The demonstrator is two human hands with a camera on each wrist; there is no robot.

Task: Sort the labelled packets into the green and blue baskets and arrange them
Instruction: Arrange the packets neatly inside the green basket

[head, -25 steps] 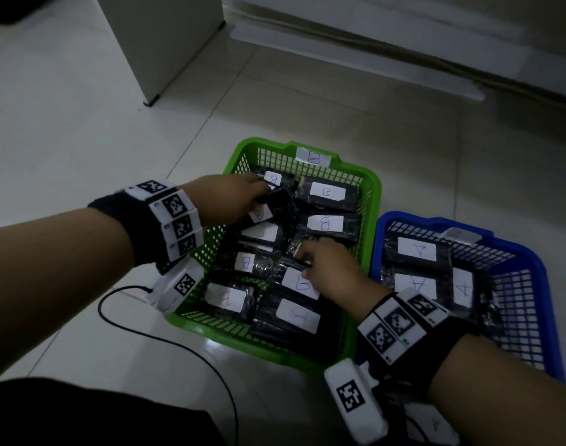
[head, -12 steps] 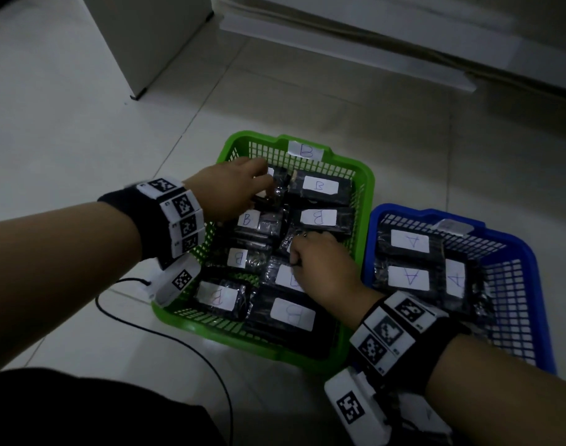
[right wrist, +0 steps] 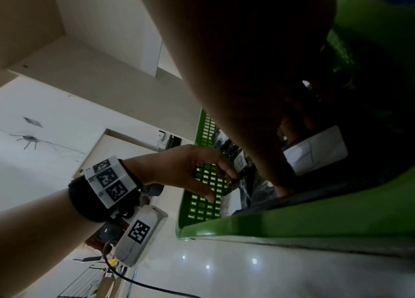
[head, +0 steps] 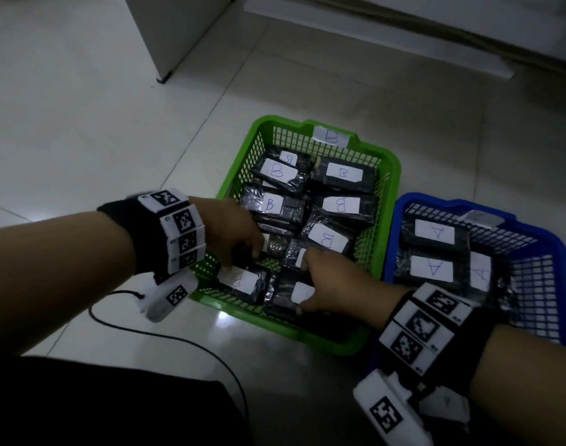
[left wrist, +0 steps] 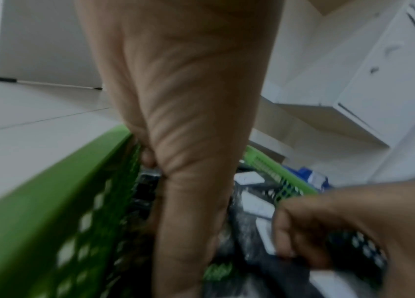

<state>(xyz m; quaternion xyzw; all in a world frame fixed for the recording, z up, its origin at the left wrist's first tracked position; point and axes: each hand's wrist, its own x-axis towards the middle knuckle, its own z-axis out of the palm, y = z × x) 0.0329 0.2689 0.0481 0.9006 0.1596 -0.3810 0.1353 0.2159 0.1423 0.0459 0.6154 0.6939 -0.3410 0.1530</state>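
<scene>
The green basket (head: 391,175) sits on the floor left of the blue basket (head: 545,236), touching it. Packets marked B (head: 336,204) fill the green one; packets marked A (head: 433,268) lie in the blue. Left hand (head: 233,233) pinches a near-left packet (head: 240,281). Right hand (head: 333,284) presses the near packet (head: 285,297); its grip I cannot tell.

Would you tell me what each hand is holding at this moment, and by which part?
Left hand pinches the near-left B packet at its far edge. Right hand grips the neighbouring packet across its label end.
</scene>
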